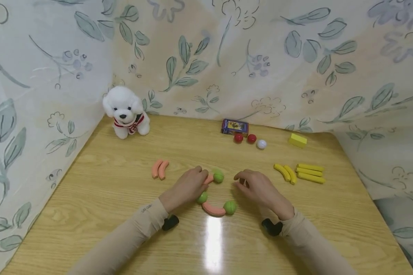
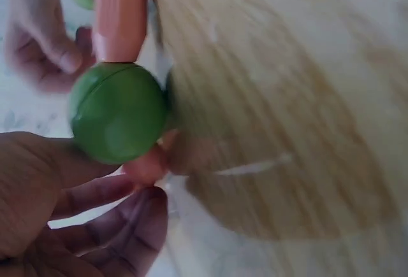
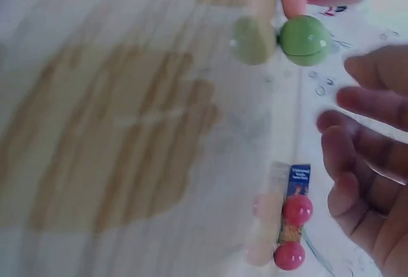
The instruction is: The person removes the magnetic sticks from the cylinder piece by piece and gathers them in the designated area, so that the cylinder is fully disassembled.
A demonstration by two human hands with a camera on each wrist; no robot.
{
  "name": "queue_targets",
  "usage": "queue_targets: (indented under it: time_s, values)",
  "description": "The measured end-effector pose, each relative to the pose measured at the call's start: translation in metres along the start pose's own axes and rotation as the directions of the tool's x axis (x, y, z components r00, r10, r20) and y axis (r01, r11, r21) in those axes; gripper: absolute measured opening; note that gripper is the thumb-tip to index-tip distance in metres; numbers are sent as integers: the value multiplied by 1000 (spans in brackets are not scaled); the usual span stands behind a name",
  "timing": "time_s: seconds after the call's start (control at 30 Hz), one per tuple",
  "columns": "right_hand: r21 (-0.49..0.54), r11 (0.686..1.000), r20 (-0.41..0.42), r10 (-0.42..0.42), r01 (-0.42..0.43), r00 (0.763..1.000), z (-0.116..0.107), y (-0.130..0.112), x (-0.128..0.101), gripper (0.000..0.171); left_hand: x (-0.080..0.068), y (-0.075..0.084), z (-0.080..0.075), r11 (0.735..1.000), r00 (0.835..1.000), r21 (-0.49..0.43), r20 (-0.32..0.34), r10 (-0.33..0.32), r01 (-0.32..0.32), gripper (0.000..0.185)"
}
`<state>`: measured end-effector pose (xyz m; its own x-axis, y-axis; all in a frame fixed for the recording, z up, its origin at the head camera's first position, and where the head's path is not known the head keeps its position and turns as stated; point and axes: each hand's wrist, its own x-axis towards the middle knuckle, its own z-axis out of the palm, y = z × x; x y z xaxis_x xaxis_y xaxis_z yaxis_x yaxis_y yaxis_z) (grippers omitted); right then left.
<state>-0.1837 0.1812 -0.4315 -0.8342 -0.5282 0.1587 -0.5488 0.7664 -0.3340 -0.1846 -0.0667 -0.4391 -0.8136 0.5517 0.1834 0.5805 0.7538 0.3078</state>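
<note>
My left hand [image 1: 189,187] pinches one end of a pink curved stick [image 1: 209,178], whose other end meets a green ball [image 1: 218,176]. Nearer to me, a second green ball [image 1: 202,197], another pink curved stick [image 1: 213,209] and a third green ball [image 1: 230,207] form a curved row. In the left wrist view a large green ball [image 2: 118,113] partly covers the held stick [image 2: 148,165]. My right hand [image 1: 261,189] hovers to the right of the balls, fingers loosely bent, holding nothing; the right wrist view shows a gap between its fingers and the green ball [image 3: 305,40].
Two pink curved sticks [image 1: 159,169] lie left. On the right are two curved yellow sticks [image 1: 285,173], several straight yellow sticks [image 1: 310,173] and a yellow block [image 1: 297,140]. Farther back are a small box [image 1: 235,126], two red balls [image 1: 245,138], a white ball [image 1: 261,144] and a plush dog [image 1: 125,110].
</note>
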Motion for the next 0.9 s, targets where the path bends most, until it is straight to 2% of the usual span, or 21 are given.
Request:
queue_targets:
  time_s: [0.1,0.2,0.33,0.43,0.57,0.67,0.73,0.8,0.9]
  values:
    - [-35,999,-68,-35,32,997,6,-2,7,29,7,2,4,998,1000,-56,30,-4,6,14]
    - [-67,995,-57,-75,71,996,12,-5,13,35,13,6,7,996,999,-93,51,13,-8,23]
    - [-92,993,-28,-71,68,997,15,-8,19,30,18,10,8,995,999,-103,41,19,-15,28]
    - [-88,994,-18,-62,60,998,15,-9,21,26,18,10,7,995,999,-104,36,9,-5,24]
    - [-65,997,-11,-43,42,999,11,-8,22,24,18,9,6,998,1000,-54,20,8,-7,22]
    - [-65,998,-33,7,-9,999,5,1,23,26,18,7,5,999,1000,-37,-10,10,-10,27]
    - [-66,996,-77,62,-67,995,1,13,26,27,18,6,4,999,1000,-52,-16,12,-13,27]
    - [-72,988,-138,126,-137,982,-3,27,33,28,18,6,5,998,1000,-58,-13,15,-15,24]
    - [-72,968,-207,220,-239,953,-5,50,45,29,15,8,7,1000,1000,-19,-4,5,-5,16]
